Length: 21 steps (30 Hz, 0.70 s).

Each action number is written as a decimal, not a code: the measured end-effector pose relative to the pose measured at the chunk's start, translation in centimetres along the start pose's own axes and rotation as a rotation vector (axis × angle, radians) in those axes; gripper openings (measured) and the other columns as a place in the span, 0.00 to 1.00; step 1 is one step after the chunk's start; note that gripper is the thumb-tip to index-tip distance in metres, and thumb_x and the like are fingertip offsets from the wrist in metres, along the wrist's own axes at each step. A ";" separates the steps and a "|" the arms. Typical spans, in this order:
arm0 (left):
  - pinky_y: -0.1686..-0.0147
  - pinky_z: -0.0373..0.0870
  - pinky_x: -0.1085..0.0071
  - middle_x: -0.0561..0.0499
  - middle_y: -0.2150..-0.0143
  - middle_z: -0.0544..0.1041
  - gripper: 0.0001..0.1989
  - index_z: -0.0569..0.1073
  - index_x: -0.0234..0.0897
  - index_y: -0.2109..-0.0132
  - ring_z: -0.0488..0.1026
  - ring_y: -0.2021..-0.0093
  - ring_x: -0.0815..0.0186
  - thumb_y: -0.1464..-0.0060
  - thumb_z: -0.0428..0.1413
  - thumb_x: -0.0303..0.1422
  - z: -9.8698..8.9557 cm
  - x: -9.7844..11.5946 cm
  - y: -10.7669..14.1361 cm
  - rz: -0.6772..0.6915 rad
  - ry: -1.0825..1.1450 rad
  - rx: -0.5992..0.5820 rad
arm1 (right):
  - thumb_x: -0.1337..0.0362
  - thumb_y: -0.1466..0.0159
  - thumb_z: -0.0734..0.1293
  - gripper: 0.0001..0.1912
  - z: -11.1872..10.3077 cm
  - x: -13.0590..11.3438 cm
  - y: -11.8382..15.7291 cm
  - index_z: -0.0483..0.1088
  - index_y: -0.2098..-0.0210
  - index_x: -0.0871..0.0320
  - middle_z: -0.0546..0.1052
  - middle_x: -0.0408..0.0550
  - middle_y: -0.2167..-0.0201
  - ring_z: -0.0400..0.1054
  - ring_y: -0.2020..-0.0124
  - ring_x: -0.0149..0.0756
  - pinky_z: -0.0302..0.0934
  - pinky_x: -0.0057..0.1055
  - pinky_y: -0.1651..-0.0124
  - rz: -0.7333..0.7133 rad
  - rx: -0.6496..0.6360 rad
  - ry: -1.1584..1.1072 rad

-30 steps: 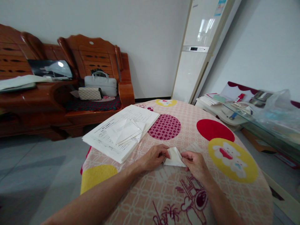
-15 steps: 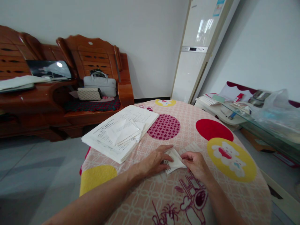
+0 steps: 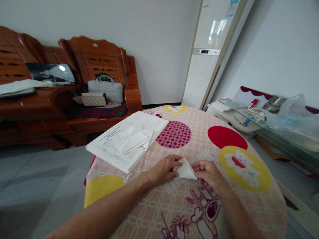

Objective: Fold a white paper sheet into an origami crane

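A small folded paper [image 3: 186, 171], white with a little print along its left side, lies on the patterned tablecloth between my hands. My left hand [image 3: 165, 170] is closed on its left edge, fingers over the top and thumb near the lower side. At the right edge, the fingers of my right hand [image 3: 207, 172] pinch the paper near its lower right corner. To the upper left, folded papers [image 3: 134, 138] rest on a stack of printed sheets [image 3: 117, 159].
The round table wears a pink tablecloth [image 3: 149, 212]. Beyond it stand a wooden chair [image 3: 99, 56] holding a grey handbag [image 3: 106, 89], and a tall white air conditioner [image 3: 203, 73]. A glass shelf [image 3: 281, 139] at the right carries a plastic bag [image 3: 296, 116] and other items.
The paper's left part is now turned or folded so less print shows. My left fingers have drawn slightly back to the left, and my right hand has shifted a little along the right edge.
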<state>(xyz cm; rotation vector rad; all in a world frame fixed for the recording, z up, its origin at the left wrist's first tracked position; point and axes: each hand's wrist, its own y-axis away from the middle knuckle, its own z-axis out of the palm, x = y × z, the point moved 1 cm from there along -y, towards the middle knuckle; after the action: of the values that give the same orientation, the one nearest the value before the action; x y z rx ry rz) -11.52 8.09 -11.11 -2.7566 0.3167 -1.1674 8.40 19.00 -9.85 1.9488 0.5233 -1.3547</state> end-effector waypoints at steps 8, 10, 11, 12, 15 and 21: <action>0.42 0.62 0.58 0.40 0.39 0.68 0.25 0.73 0.38 0.44 0.64 0.40 0.53 0.51 0.63 0.30 0.1 -0.2 -0.2 -0.015 -0.017 0.003 | 0.64 0.53 0.66 0.15 0.4 0.2 -0.1 0.72 0.65 0.62 0.69 0.37 0.86 0.59 0.89 0.25 0.47 0.21 0.87 -0.029 0.052 0.034; 0.42 0.62 0.58 0.39 0.39 0.67 0.25 0.72 0.37 0.44 0.65 0.40 0.53 0.51 0.63 0.30 0.1 -0.2 -0.2 -0.026 -0.015 0.006 | 0.65 0.52 0.65 0.15 0.4 0.3 -0.2 0.72 0.65 0.62 0.69 0.37 0.86 0.59 0.89 0.25 0.46 0.20 0.87 -0.040 0.058 0.039; 0.42 0.62 0.58 0.39 0.39 0.67 0.26 0.72 0.36 0.44 0.64 0.40 0.53 0.51 0.63 0.30 0.1 -0.3 -0.2 -0.025 -0.015 0.005 | 0.65 0.52 0.65 0.15 0.4 0.3 -0.2 0.72 0.65 0.62 0.69 0.37 0.86 0.59 0.89 0.25 0.45 0.20 0.87 -0.041 0.055 0.036; 0.41 0.62 0.57 0.39 0.39 0.67 0.26 0.72 0.36 0.43 0.64 0.39 0.53 0.51 0.63 0.31 0.2 -0.3 -0.2 -0.023 -0.016 0.003 | 0.65 0.53 0.65 0.15 0.4 0.3 -0.2 0.72 0.65 0.62 0.70 0.37 0.85 0.60 0.88 0.25 0.46 0.20 0.87 -0.039 0.046 0.028; 0.41 0.61 0.58 0.38 0.38 0.67 0.27 0.71 0.36 0.43 0.64 0.39 0.53 0.50 0.63 0.31 0.2 -0.3 -0.2 -0.019 -0.029 -0.001 | 0.65 0.54 0.66 0.16 0.3 0.0 0.0 0.72 0.65 0.61 0.71 0.38 0.84 0.59 0.88 0.25 0.45 0.20 0.87 -0.018 0.022 -0.010; 0.40 0.60 0.59 0.37 0.38 0.65 0.26 0.70 0.32 0.42 0.62 0.38 0.54 0.49 0.61 0.30 0.2 -0.2 -0.2 -0.037 -0.053 -0.019 | 0.66 0.54 0.66 0.17 0.3 -0.4 0.3 0.71 0.63 0.61 0.73 0.39 0.81 0.60 0.87 0.24 0.44 0.20 0.87 0.002 -0.037 -0.047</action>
<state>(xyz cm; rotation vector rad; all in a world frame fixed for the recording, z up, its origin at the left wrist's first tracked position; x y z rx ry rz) -11.47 8.33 -11.35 -2.8161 0.2730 -1.1034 8.27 18.62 -9.47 1.8824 0.5207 -1.3767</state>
